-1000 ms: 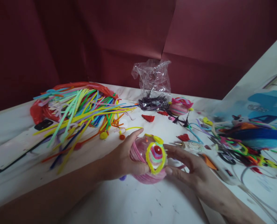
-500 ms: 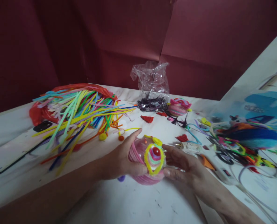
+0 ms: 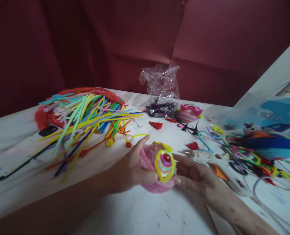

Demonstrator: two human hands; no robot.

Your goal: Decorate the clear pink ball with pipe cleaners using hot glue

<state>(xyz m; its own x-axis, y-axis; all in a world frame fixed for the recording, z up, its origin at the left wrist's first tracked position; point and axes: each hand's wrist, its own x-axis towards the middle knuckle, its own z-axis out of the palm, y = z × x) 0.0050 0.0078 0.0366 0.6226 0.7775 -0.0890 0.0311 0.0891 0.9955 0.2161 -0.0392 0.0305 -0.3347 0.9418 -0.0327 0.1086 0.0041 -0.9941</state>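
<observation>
Between my hands is a pink ball (image 3: 156, 186) wrapped in fuzzy pipe cleaner, with part of a smooth clear-pink surface showing on top. On its right face sits a yellow-rimmed eye shape (image 3: 164, 166) with coloured rings and a red bead. A yellow coil sits above it. My left hand (image 3: 132, 166) closes round the ball's left side, thumb across the front. My right hand (image 3: 192, 174) grips its right side with the fingers partly hidden behind it.
Loose pipe cleaners (image 3: 86, 114) lie on a red bag at left, over a white phone (image 3: 15, 153). A clear plastic bag (image 3: 160, 86) and a finished-looking pink ball (image 3: 187, 114) stand behind. At right are scissors (image 3: 236, 166), a glue gun (image 3: 233, 182) and a blue fuzzy ball (image 3: 272, 145).
The whole view has shifted slightly, so the scene sits a little further right. Both hands keep their hold on the pink ball. A purple bit beneath the left hand is now out of sight.
</observation>
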